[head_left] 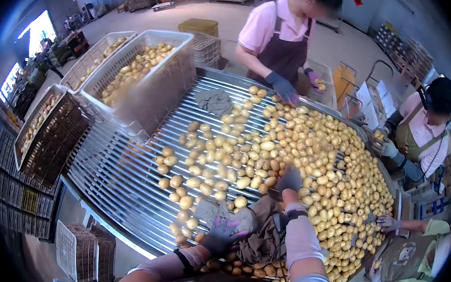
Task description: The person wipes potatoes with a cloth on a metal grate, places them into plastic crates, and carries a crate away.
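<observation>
Potatoes [332, 192] lie in a thick spread over the metal roller table [122, 170]. My left hand [223, 237], in a dark glove with purple parts, rests at the near edge with its fingers spread over a grey cloth [209, 210]. Beside it lies a crumpled brown cloth [264, 231], under my right forearm. Farther forward, my right hand [290, 179] reaches among the potatoes in a dark glove. Its fingers look stretched out, slightly blurred, and nothing shows in them.
A tall white crate [158, 90] of potatoes stands on the table's far left, near a brown crate [50, 148]. Another grey cloth [213, 102] lies on the rollers. Co-workers stand across and to the right, their gloved hands [282, 87] at the potatoes.
</observation>
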### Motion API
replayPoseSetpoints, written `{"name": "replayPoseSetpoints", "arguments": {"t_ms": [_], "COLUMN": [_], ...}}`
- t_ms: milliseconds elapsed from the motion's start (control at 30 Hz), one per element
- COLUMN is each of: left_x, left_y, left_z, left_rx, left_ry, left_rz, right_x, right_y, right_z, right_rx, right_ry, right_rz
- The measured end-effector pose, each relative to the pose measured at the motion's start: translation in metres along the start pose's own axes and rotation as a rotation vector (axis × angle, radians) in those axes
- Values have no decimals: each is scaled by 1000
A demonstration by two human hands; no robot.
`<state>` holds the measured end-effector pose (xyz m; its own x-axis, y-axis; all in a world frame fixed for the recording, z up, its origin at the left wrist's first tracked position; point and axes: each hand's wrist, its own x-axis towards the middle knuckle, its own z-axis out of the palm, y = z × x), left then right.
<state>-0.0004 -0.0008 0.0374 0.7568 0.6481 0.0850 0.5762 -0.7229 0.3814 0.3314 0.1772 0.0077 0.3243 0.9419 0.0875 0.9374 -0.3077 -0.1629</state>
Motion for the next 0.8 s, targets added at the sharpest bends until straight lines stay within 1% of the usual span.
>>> {"name": "replayPoseSetpoints", "arguments": {"t_ms": [67, 100, 133, 167, 200, 267, 300, 333, 400, 433, 467, 500, 533, 600, 667, 733, 767, 800], "left_x": [-4, -5, -6, -7, -6, -3, -4, -6, -9, -8, -11, -14, -12, -15, -15, -14, -14, -15], "left_y": [0, 0, 0, -2, -2, -1, -6, -9, -16, -12, -10, -10, -7, -7, -1, 4, 8, 5], "left_z": [0, 1, 3, 15, 18, 22, 33, 43, 60, 59, 56, 61, 55, 62, 59, 48, 44, 40], "left_rx": [-16, -10, -6, 48, 38, 71, 111, 56, 161, 169, 179, 199, 175, 209, 229, 203, 258, 269], "left_ry": [29, 27, 23, -47, -53, -92, -123, -85, -57, -60, -72, -42, -95, -54, -36, -69, 6, 17], "left_rz": [5, -3, -1, -27, 2, -49, -24, -32, 12, 3, -13, 2, -11, 11, 39, 6, 51, 40], "right_x": [0, -9, -24, -45, -62, -112, -138, -160, -219, -253, -288, -327, -368, -454, -530, -599, -617, -631], "right_y": [2, 5, 10, 19, 28, 27, 24, 22, 28, 31, 40, 51, 63, 95, 109, 129, 127, 121], "right_z": [4, 15, 37, 58, 65, 45, 24, -2, -45, -76, -87, -93, -97, -88, -100, -74, -58, -44], "right_rx": [116, 129, 124, 201, 273, 473, 564, 654, 575, 600, 581, 510, 435, 287, 218, -68, -59, -63], "right_ry": [-205, -205, -203, -139, -71, 46, 54, 77, 480, 412, 427, 534, 633, 696, 601, 416, 425, 490], "right_rz": [107, 65, 74, -15, -96, -147, -125, -105, -164, -56, 6, 88, 166, 339, 555, 712, 700, 814]}}
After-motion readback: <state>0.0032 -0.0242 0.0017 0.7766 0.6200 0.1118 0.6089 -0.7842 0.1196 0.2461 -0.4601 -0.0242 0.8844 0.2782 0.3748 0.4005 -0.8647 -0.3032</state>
